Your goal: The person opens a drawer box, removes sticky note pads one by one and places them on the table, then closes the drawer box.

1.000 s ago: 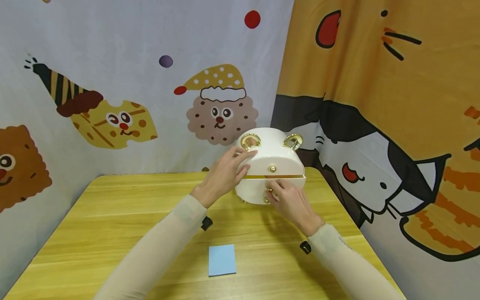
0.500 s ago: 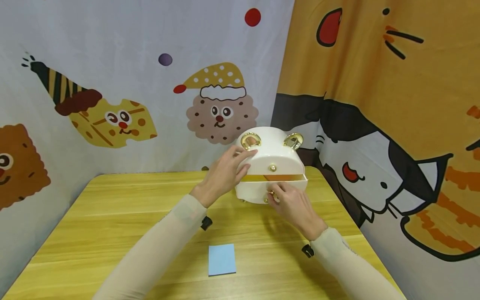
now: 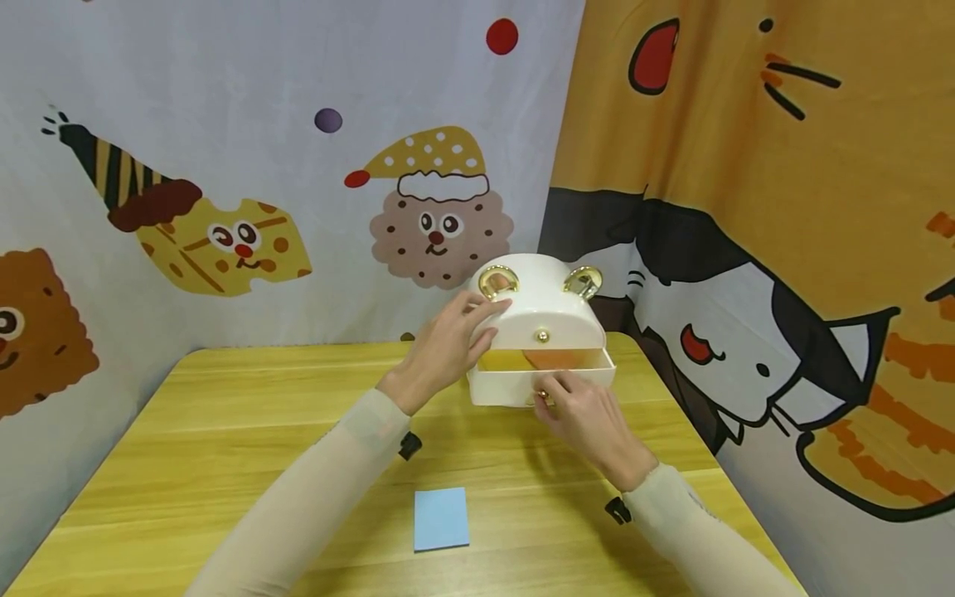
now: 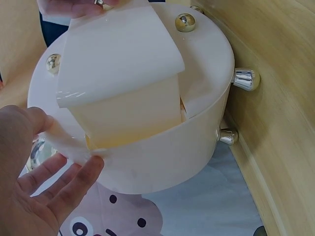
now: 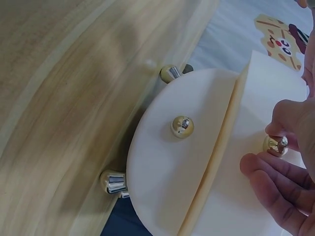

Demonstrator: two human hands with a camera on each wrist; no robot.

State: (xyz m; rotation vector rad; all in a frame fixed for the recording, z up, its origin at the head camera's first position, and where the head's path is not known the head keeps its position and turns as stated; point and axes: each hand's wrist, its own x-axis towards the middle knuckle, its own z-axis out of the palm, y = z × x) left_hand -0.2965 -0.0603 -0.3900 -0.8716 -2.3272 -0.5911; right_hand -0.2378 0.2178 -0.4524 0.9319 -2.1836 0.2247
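A white rounded drawer box (image 3: 533,282) with gold ears and gold knobs stands at the back of the table. Its middle drawer (image 3: 498,388) is pulled partly out; yellow and orange-brown show inside, too unclear to name. With thumb and fingers my right hand (image 3: 585,410) pinches that drawer's gold knob (image 5: 274,146). My left hand (image 3: 440,344) holds the box's upper left edge, its thumb on the front face and its fingers over the curved side (image 4: 162,162). Above the drawer, the top knob (image 3: 542,336) is untouched. A lower knob (image 5: 182,127) shows in the right wrist view.
On the wood-grain table (image 3: 246,439), a blue square pad of paper (image 3: 442,519) lies between the forearms, nearer the front. Cartoon-printed curtains (image 3: 246,66) hang directly behind and to the right of the table.
The middle drawer has slid further out toward me, its knob pinched by my right hand, which has moved slightly forward and down with it. My left hand has stayed on the box.
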